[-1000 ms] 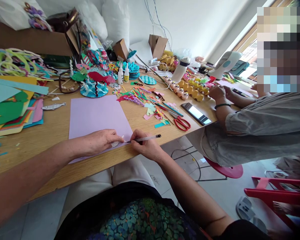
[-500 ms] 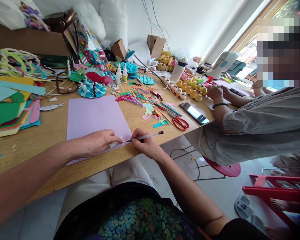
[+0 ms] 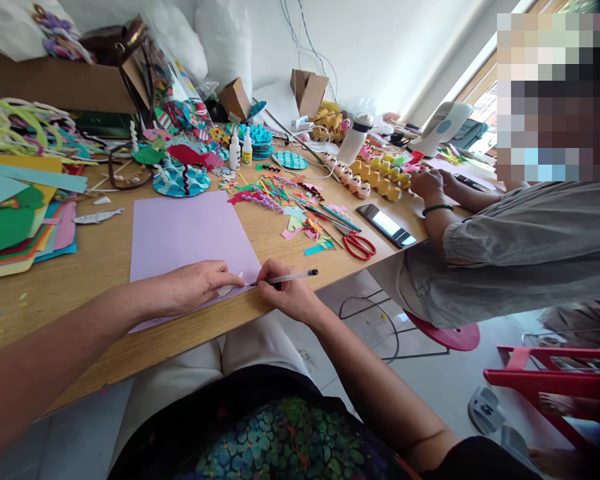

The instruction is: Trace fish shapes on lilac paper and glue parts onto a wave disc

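A sheet of purple paper (image 3: 190,233) lies at the table's front edge. My left hand (image 3: 197,283) rests on its lower part, index finger stretched out and pressing a small pale cutout (image 3: 226,291), mostly hidden under the fingers; the other fingers are curled. Just right of that fingertip, my right hand (image 3: 286,288) is closed around a clear pen with a black cap end (image 3: 300,274). The pen's tip touches or nearly touches the paper beside the cutout at the lower right corner.
Red-handled scissors (image 3: 360,247), a phone (image 3: 386,225) and paper scraps (image 3: 300,217) lie to the right. Coloured sheets (image 3: 10,227) and a grey fish cutout (image 3: 99,217) are left. Glue bottles (image 3: 235,150) stand behind. Another person's hands (image 3: 430,187) work at the right.
The pen and my right hand have shifted slightly left, and the pen's rear end has dipped a little. My left hand stays pressed on the cutout. The view has moved slightly.
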The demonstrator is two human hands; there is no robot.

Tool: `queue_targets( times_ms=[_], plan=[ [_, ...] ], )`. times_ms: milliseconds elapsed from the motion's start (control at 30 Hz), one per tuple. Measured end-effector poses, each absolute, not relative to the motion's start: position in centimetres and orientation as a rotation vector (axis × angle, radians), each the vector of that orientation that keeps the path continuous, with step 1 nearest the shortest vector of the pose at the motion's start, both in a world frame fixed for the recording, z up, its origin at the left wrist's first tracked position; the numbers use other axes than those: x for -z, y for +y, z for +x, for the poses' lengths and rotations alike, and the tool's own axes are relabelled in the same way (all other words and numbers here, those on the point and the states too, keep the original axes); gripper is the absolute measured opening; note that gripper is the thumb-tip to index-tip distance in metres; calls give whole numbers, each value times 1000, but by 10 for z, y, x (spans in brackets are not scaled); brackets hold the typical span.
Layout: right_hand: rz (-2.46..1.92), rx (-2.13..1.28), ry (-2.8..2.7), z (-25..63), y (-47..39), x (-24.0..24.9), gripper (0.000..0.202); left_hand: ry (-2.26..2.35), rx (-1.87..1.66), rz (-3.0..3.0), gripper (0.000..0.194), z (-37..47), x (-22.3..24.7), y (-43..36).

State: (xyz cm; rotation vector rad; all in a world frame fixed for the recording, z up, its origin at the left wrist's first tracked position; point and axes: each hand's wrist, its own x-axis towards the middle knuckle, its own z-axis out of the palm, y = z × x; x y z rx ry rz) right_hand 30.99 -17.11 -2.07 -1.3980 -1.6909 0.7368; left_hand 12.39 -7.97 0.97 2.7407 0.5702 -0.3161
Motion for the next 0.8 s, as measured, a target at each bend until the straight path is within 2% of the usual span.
queue_targets(
  times_ms=[800],
  plan=[
    [-1414,-718,-1694,309,-172,20,5,554,293,2731,51,123,-11,-80]
  ],
)
